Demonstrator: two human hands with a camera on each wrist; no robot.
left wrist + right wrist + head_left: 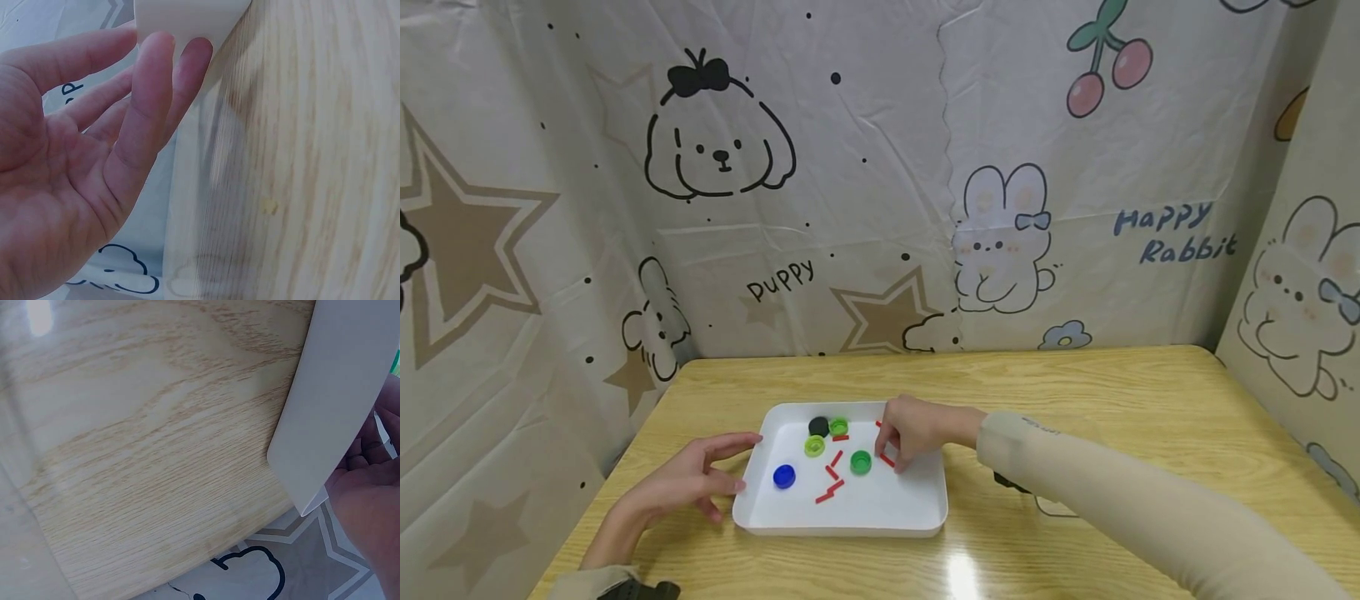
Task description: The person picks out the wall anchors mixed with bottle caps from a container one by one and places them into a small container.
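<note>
A shallow white tray lies on the table, holding several bottle caps and several short red strips. My left hand is at the tray's left side, fingers spread and loosely bent; in the left wrist view its fingertips meet the white wall. My right hand reaches down inside the tray's right part, thumb and fingertip at the two ends of a red strip. Just left of it sits a green cap. In the right wrist view, the tray wall hides the fingertips of my right hand.
Leftward in the tray are a blue cap, a black cap, a yellow-green cap and a light green cap. Red strips lie among them. Under the right forearm, a clear flat thing shows on the table. Printed cloth hangs behind.
</note>
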